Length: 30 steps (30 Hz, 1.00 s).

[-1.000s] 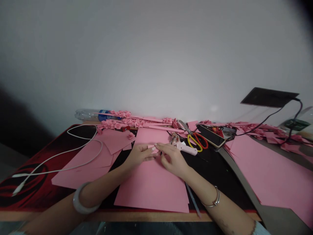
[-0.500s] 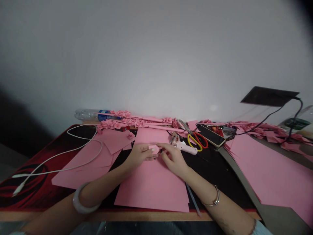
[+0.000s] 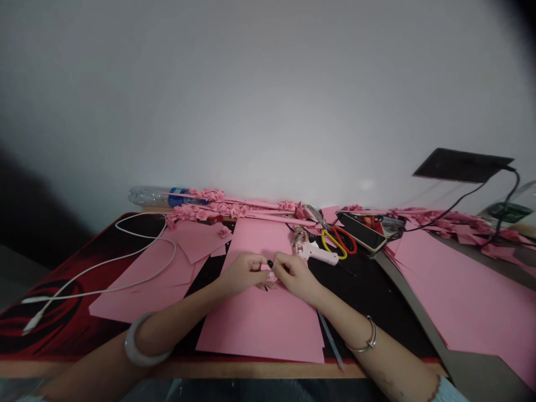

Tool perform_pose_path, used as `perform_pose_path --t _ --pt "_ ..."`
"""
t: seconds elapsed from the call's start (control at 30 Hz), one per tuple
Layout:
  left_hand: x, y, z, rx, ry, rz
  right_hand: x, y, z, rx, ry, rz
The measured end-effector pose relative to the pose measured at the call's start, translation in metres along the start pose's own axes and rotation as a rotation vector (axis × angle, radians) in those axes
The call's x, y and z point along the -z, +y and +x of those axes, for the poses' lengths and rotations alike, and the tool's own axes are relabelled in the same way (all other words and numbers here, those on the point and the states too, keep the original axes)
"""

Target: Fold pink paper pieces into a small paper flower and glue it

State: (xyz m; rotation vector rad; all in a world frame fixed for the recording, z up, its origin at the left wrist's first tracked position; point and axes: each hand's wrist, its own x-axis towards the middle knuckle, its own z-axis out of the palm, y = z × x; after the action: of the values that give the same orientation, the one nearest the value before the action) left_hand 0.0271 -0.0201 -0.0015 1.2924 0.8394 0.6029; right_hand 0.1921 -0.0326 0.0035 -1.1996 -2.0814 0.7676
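Both hands meet over a stack of pink paper sheets (image 3: 259, 324) at the middle of the desk. My left hand (image 3: 245, 272) is closed, pinching a small folded piece of pink paper (image 3: 272, 276). From the other side my right hand (image 3: 295, 274) pinches the same piece, its thumb and forefinger close to the left fingertips. Most of the paper piece is hidden by the fingers. Just beyond the right hand lies a white hot glue gun (image 3: 318, 254), next to scissors (image 3: 338, 243) with yellow and red handles.
Pink paper flowers (image 3: 221, 210) and a plastic bottle (image 3: 154, 196) lie along the wall. A white cable (image 3: 96, 262) crosses loose pink sheets at left. A phone (image 3: 362, 231) lies at right, near more pink paper (image 3: 473, 296). A glue stick (image 3: 330, 340) overhangs the front edge.
Both hands have drawn closer together and come slightly nearer to me. The fingers have closed further over the paper piece, which now shows less.
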Motion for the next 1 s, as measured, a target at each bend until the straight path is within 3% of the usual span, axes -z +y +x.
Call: perform_pose_path --t 0.43,0.6,0.8,0.9,1.0 --pt "0.005 0.0 0.001 -0.137 -0.068 0.014 0.003 0.001 0.002 -0.018 0.045 0.017" --pt "0.007 -0.003 0.002 -0.183 -0.022 0.089 0.006 0.001 0.003 -0.011 -0.012 0.04" --pt "0.01 0.0 0.0 -0.192 -0.057 0.14 0.006 -0.001 0.001 0.009 -0.031 0.031" --pt "0.011 0.002 0.003 -0.188 -0.008 0.098 0.005 0.003 0.001 0.042 0.047 -0.013" --pt "0.013 0.001 0.005 -0.206 0.134 0.039 0.004 0.005 0.001 0.045 0.127 -0.06"
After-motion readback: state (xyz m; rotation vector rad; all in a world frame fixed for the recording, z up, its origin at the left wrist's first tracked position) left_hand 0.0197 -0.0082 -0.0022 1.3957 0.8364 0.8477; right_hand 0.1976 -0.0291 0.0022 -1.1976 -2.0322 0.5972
